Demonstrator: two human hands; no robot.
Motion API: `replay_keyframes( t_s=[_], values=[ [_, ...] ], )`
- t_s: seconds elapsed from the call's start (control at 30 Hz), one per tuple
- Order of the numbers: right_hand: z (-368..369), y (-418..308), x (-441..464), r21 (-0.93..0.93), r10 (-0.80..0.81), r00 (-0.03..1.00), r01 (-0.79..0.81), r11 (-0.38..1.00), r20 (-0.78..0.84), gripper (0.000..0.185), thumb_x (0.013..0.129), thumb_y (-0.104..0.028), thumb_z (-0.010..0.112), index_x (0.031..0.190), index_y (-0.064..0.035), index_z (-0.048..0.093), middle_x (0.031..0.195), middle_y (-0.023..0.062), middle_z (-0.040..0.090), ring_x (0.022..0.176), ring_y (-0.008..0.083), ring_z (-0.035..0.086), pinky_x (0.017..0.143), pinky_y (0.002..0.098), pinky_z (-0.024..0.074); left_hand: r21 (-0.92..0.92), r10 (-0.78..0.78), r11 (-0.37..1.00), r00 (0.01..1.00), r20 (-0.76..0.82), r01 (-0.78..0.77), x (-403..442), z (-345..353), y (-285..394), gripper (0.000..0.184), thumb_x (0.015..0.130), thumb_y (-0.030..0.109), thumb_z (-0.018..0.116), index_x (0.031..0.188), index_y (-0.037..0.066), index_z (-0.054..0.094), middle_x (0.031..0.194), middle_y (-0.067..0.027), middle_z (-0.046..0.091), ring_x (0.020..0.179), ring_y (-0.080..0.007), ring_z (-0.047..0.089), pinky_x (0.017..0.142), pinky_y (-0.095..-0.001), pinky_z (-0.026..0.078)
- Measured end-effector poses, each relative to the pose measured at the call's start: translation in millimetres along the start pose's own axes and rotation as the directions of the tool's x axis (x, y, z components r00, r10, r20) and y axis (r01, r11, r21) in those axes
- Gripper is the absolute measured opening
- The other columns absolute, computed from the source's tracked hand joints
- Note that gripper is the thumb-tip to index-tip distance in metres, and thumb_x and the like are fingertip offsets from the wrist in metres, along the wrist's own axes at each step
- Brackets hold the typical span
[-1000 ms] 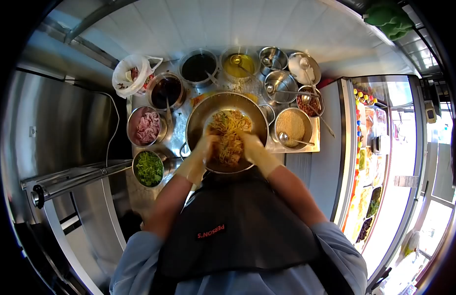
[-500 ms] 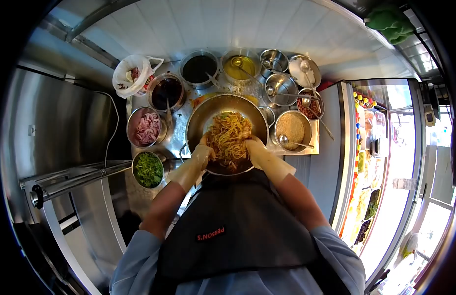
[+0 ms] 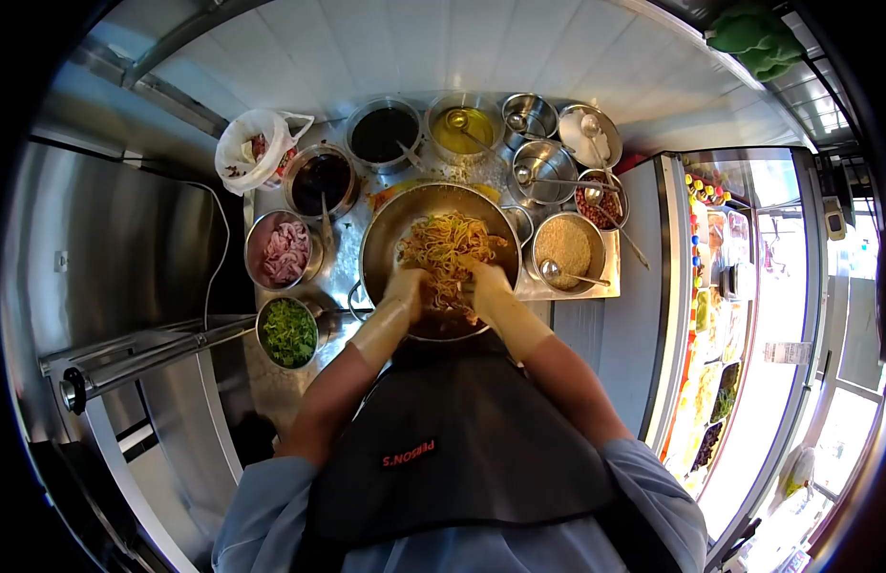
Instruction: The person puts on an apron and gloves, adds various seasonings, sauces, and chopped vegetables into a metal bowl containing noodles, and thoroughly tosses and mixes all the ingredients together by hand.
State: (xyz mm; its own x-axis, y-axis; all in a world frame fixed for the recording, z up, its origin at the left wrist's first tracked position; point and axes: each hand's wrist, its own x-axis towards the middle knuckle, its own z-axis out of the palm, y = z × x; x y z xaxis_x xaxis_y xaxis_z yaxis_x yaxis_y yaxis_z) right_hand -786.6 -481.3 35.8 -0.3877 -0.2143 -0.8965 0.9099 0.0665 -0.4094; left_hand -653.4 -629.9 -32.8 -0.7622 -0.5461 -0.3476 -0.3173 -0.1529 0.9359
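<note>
A wide metal bowl (image 3: 381, 229) stands in the middle, holding brown-yellow noodles (image 3: 447, 246) mixed with bits of vegetable. Both of my hands wear pale translucent gloves and reach inside it. On the noodles' left edge, my left hand (image 3: 405, 291) has its fingertips sunk in the strands. My right hand (image 3: 486, 286) lies against their right side, also with its fingers in the noodles. The fingertips of both hands are hidden or blurred, so how firmly they hold cannot be seen.
Around the bowl stand sliced pink onion (image 3: 286, 252), chopped greens (image 3: 288, 331), dark sauce (image 3: 323, 181), a black liquid (image 3: 387, 132), yellow oil (image 3: 467, 129), peanuts (image 3: 600, 201) and pale granules (image 3: 563, 250). A bagged tub (image 3: 255, 149) is back left; a lit display case (image 3: 720, 325) is right.
My hands have moved closer together and deeper into the noodles since half a second ago. The noodle heap has shifted and changed shape in the bowl.
</note>
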Motion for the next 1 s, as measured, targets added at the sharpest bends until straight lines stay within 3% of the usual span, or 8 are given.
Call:
replay_keyframes(
  t_s=[0.03, 0.07, 0.2, 0.3, 0.37, 0.6, 0.7, 1.0],
  values=[
    [3.2, -12.8, -10.8, -0.104, -0.07, 0.995, 0.063, 0.993, -0.069, 0.042, 0.1, -0.021, 0.078, 0.135, -0.0009, 0.066, 0.123, 0.0137, 0.076, 0.107, 0.0318, 0.073, 0.088, 0.0451, 0.0609, -0.288, -0.418, 0.891, 0.882, -0.217, 0.351, 11.7, -1.6, 25.1, 0.066, 0.095, 0.006, 0.071, 0.158, 0.01, 0.053, 0.131, -0.0157, 0.07, 0.107, -0.0312, 0.07, 0.091, -0.0407, 0.06],
    [6.2, -25.5, -21.3, -0.218, -0.14, 0.98, 0.108, 0.97, -0.139, 0.046, 0.099, -0.021, 0.079, 0.138, -0.0019, 0.064, 0.124, 0.0134, 0.076, 0.107, 0.0312, 0.073, 0.089, 0.0441, 0.06, -0.288, -0.421, 0.89, 0.88, -0.218, 0.354, 22.0, -2.3, 28.6, 0.066, 0.095, 0.006, 0.071, 0.158, 0.01, 0.053, 0.131, -0.0157, 0.07, 0.107, -0.0312, 0.07, 0.091, -0.0407, 0.06],
    [25.9, -40.3, 35.6, -0.621, -0.657, 0.754, 0.528, 0.58, 0.027, 0.056, 0.098, -0.022, 0.081, 0.147, -0.0075, 0.058, 0.126, 0.0136, 0.074, 0.109, 0.0277, 0.071, 0.094, 0.0415, 0.0582, 0.377, 0.1, 0.926, 0.978, -0.182, -0.025, 77.4, 8.7, 64.2, 0.071, 0.094, 0.026, 0.084, 0.157, 0.011, 0.056, 0.143, -0.0146, 0.067, 0.126, -0.0316, 0.066, 0.105, -0.0448, 0.054],
    [10.5, -16.3, 75.7, -0.265, -0.35, 0.805, 0.513, 0.816, 0.48, 0.049, 0.097, -0.012, 0.079, 0.142, -0.0036, 0.063, 0.123, 0.0152, 0.076, 0.104, 0.0272, 0.075, 0.089, 0.0402, 0.0621, -0.185, -0.387, 0.889, 0.903, 0.187, 0.42, 61.1, 16.5, 107.1, 0.068, 0.099, 0.026, 0.081, 0.159, 0.01, 0.053, 0.142, -0.0139, 0.066, 0.124, -0.0259, 0.064, 0.107, -0.0366, 0.052],
    [15.9, -22.8, 84.8, -0.146, -0.278, 0.718, 0.467, 0.872, 0.638, 0.047, 0.097, -0.008, 0.078, 0.141, -0.0023, 0.064, 0.122, 0.0157, 0.077, 0.102, 0.027, 0.077, 0.088, 0.0397, 0.0634, -0.029, -0.105, 0.993, 0.97, 0.22, 0.114, 63.8, -13.3, 49.5, 0.067, 0.101, 0.021, 0.078, 0.16, 0.007, 0.051, 0.142, -0.0144, 0.066, 0.123, -0.0258, 0.065, 0.104, -0.0334, 0.053],
    [16.4, 24.2, 48.9, 0.12, -0.118, 0.924, 0.079, 0.99, 0.364, 0.039, 0.11, -0.021, 0.063, 0.145, -0.0042, 0.059, 0.131, 0.0163, 0.072, 0.108, 0.0325, 0.075, 0.09, 0.0475, 0.0634, -0.602, -0.293, 0.747, 0.952, 0.085, 0.283, 36.9, 9.8, 8.1, 0.061, 0.096, 0.003, 0.064, 0.156, 0.003, 0.053, 0.141, -0.0124, 0.067, 0.116, -0.0247, 0.069, 0.096, -0.0345, 0.057],
    [-0.9, -8.2, 37.6, -0.064, -0.131, 0.96, 0.151, 0.986, 0.246, 0.041, 0.111, -0.03, 0.062, 0.144, -0.0049, 0.06, 0.129, 0.016, 0.072, 0.112, 0.0309, 0.073, 0.094, 0.0481, 0.0615, 0.178, -0.17, 0.972, 0.983, 0.064, 0.157, 31.7, -24.5, 32.8, 0.063, 0.108, 0.021, 0.067, 0.165, 0.011, 0.045, 0.149, -0.0148, 0.063, 0.115, -0.0219, 0.07, 0.091, -0.0331, 0.059],
    [-4.6, -7.7, 3.1, -0.144, -0.167, 0.963, 0.2, 0.969, 0.213, 0.053, 0.105, -0.03, 0.074, 0.15, -0.01, 0.056, 0.137, 0.0177, 0.07, 0.117, 0.0342, 0.07, 0.096, 0.049, 0.0609, -0.47, -0.273, 0.833, 0.956, 0.108, 0.291, 12.8, -4.1, 40.4, 0.065, 0.106, 0.016, 0.07, 0.165, 0.01, 0.043, 0.152, -0.0185, 0.059, 0.13, -0.0268, 0.063, 0.104, -0.0381, 0.055]
  ],
)
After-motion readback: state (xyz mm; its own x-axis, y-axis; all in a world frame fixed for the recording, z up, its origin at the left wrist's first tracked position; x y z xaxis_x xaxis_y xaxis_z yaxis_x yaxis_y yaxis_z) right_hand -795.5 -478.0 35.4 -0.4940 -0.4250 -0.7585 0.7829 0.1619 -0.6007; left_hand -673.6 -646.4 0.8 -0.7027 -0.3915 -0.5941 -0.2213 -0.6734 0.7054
